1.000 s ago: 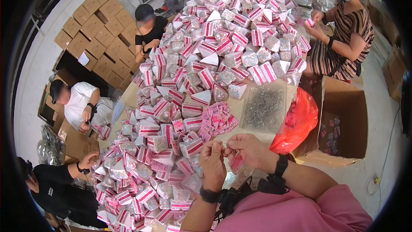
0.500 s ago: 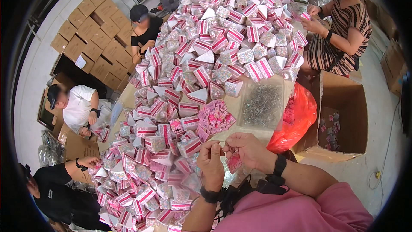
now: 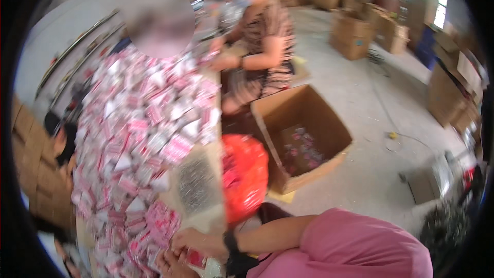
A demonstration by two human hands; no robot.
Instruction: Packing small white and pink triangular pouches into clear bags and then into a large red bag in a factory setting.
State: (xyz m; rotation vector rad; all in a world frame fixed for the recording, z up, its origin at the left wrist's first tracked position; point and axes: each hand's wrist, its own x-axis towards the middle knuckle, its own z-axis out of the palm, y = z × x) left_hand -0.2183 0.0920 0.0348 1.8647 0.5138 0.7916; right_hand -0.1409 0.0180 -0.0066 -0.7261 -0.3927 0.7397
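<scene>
At the lower edge my right hand [image 3: 200, 242] and my left hand [image 3: 175, 265] meet, both closed and blurred by motion. A small pink-red card [image 3: 196, 258] hangs under the pinched fingers of my right hand. What the left fingers pinch is too smeared to make out. Just beyond them lies a heap of small pink cards [image 3: 163, 222]. Farther off, a shallow clear tray [image 3: 198, 183] holds many thin metal pieces. Left of these, a large pile of pink-and-white striped, shiny clear packets [image 3: 136, 139] covers the table.
A red plastic bag [image 3: 247, 175] hangs at the table's right edge. Beside it stands an open cardboard box [image 3: 329, 162] with several small packets inside. Another person [image 3: 262, 46] in striped clothes works across the corner. Cartons [image 3: 355, 33] and a cable [image 3: 393, 135] are on the floor.
My view has swung to the right, so the table and both hands now appear lower and farther left. The hands stay together, with the pink card still at the right fingers.
</scene>
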